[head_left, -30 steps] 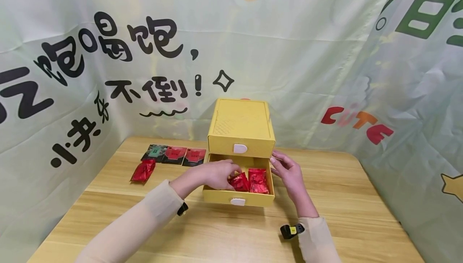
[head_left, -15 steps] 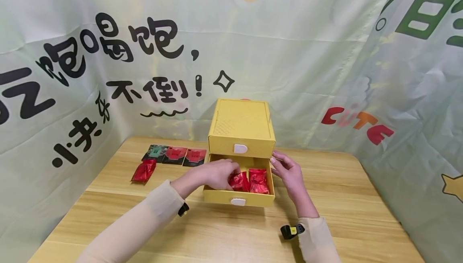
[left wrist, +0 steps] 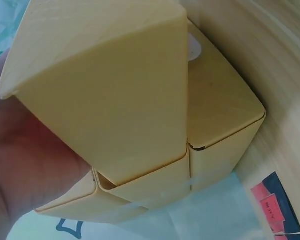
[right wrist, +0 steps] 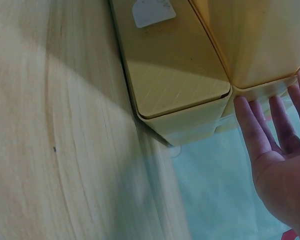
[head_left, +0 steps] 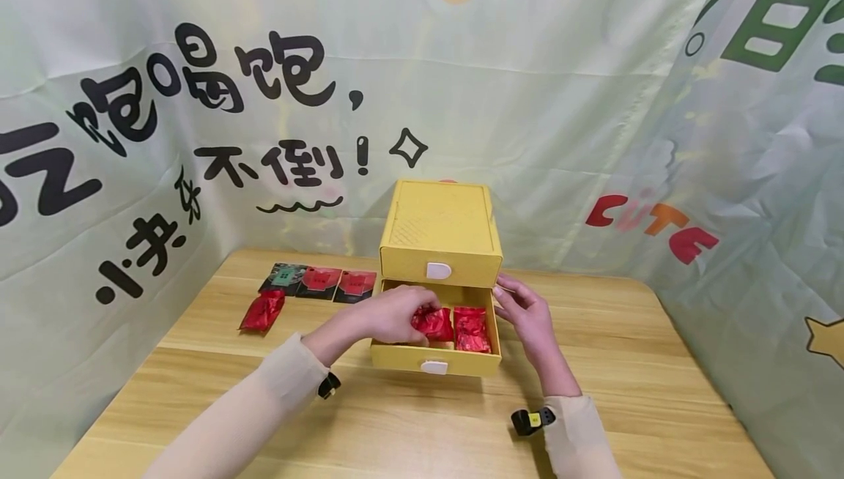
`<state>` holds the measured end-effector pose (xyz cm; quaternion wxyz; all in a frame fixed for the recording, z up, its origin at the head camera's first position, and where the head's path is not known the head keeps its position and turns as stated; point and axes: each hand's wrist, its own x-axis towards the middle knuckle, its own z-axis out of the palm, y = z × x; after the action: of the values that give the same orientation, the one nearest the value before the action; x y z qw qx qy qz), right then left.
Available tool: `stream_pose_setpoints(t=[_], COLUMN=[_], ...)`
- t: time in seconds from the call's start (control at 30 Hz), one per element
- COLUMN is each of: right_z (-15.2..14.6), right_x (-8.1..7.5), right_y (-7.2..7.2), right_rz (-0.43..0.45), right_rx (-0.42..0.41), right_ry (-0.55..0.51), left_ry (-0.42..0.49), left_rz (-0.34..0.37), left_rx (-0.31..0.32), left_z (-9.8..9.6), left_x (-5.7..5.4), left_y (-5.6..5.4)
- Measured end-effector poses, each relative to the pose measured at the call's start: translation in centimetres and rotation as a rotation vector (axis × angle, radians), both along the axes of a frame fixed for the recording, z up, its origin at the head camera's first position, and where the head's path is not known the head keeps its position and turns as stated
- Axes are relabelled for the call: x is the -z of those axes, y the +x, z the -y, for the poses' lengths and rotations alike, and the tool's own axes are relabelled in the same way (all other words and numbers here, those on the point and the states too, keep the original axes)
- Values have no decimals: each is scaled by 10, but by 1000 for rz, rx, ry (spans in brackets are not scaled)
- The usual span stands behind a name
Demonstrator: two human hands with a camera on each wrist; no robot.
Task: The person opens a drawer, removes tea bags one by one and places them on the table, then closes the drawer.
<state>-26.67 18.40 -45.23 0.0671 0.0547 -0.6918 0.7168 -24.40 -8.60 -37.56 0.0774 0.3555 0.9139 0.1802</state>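
Note:
A yellow drawer cabinet stands at the back middle of the table, one drawer pulled out. My left hand reaches in over the drawer's left side and grips a red foil packet by its left end. Beside it in the drawer lies red foil packaging, on the right. In the left wrist view the drawer's wall hides my fingers. My right hand is at the cabinet's right side; the right wrist view shows its straight fingers touching the cabinet's edge below the drawer wall.
Another red foil packet lies on the wooden table to the left. Behind it, three dark square sachets, one green-printed and two red-printed, form a row beside the cabinet. A printed cloth hangs around the table's back and sides.
My left hand has risen slightly, and the red packet in it has shifted a little up and left in the drawer. My right hand stays where it was.

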Motion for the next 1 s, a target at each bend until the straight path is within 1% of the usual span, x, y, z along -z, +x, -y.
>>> stream_pose_setpoints(t=[0.3,0.53,0.6,0.77,0.8,0.9,1.0], right_z=[0,0,0,-1,-1,-1,0], right_x=[0,0,0,0,0,0,1], right_y=[0,0,0,0,0,0,0], right_rz=[-5,-3,-4,-3,-3,1,1], right_rx=[0,0,0,-3,-4,-5,-5], right_ry=[3,-6,-12,-11,-10,-12,-12], left_ry=[195,326,376,545,574,631,666], left_rz=[31,5,25,117,125,127,110], left_rx=[-52,-83,-90,-122,-131,-163,-206], left_z=[9,14,16,22,24,28,31], left_x=[-5,-8,-8,-8,-8,-8,-8], left_y=[1,6,8,13,14,17,20])
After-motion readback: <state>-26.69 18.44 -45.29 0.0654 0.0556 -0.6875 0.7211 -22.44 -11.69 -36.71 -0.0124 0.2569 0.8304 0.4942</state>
